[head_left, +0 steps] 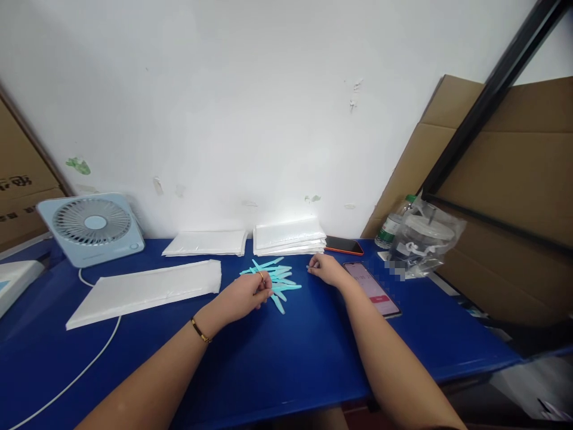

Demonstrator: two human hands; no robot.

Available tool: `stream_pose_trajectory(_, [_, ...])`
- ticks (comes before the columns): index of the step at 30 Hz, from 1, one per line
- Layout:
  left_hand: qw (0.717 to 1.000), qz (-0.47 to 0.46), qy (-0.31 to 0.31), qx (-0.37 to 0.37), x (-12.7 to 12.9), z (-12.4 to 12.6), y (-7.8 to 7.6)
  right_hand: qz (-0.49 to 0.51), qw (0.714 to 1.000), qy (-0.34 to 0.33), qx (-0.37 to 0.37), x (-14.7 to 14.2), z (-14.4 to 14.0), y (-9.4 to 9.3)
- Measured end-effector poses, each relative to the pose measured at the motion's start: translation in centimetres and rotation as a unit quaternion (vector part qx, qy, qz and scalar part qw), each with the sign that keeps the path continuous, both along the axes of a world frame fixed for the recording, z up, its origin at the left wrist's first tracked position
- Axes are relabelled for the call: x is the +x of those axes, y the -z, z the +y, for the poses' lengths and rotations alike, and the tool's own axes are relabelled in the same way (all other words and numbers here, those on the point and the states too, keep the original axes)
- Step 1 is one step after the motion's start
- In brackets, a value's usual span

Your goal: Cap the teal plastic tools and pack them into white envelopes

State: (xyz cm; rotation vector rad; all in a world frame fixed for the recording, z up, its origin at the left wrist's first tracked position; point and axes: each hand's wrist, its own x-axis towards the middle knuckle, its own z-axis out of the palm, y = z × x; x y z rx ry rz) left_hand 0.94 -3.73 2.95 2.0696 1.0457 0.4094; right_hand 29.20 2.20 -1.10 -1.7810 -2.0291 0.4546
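My left hand (245, 294) is curled on the teal sticks (277, 278), right hand (326, 269) pinching something tiny, so I'd lift one stick cleanly.

Turquoise sticks (275, 276), blue table (277, 358), white pouches (147, 291), pale-blue fan (92, 227).

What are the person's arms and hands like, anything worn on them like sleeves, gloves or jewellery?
Both forearms are bare, with no sleeves in view and no gloves. The left hand has a thin gold-coloured bracelet at the wrist and a gold-coloured ring on one finger. The right hand shows no ring, watch or band from this view.
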Motion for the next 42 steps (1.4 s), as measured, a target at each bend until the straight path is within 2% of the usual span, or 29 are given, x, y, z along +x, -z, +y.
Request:
stream_pose_trajectory(4, [0.998,0.001,-0.033,0.058,-0.2,0.6,0.2,0.043,0.998,-0.021,-0.038,0.1,-0.3,-0.4])
stream_pose_trajectory(6, [0.996,0.008,-0.042,0.078,-0.3,0.8,0.1,0.104,0.992,-0.052,-0.053,-0.2,-0.9,-1.1])
stream_pose_trajectory(9, [0.993,0.015,-0.059,0.099,-0.5,1.0,0.1,0.251,0.955,-0.135,-0.082,-0.9,-2.1,-2.4])
stream_pose_trajectory(11, [0.992,0.016,-0.070,0.108,-0.6,1.2,0.1,0.294,0.934,-0.181,-0.090,-1.5,-2.7,-3.2])
stream_pose_trajectory(14, [0.990,0.021,-0.082,0.111,-0.7,1.3,0.1,0.283,0.933,-0.203,-0.087,-2.2,-3.3,-3.7])
stream_pose_trajectory(27, [0.991,0.026,-0.073,0.111,-0.7,1.6,0.4,0.271,0.939,-0.189,-0.099,-2.9,-3.4,-3.4])
stream_pose_trajectory(31, [0.991,0.029,-0.049,0.124,-0.6,1.4,0.4,0.267,0.939,-0.198,-0.093,-3.7,-3.5,-2.9])
stream_pose_trajectory(35, [0.981,0.076,-0.031,0.173,-0.6,1.6,0.8,0.205,0.953,-0.215,-0.059,-5.0,-3.9,-2.5])
stream_pose_trajectory(38, [0.959,0.134,-0.059,0.244,-0.8,2.4,1.8,0.129,0.967,-0.219,0.024,-6.0,-4.1,-2.3])
stream_pose_trajectory(40, [0.951,0.176,-0.065,0.247,-1.0,3.1,2.6,0.069,0.971,-0.219,0.061,-6.7,-3.8,-1.9])
stream_pose_trajectory(42, [0.953,0.201,-0.051,0.219,-1.1,3.7,3.1,0.014,0.975,-0.219,0.048,-7.2,-3.3,-1.4])
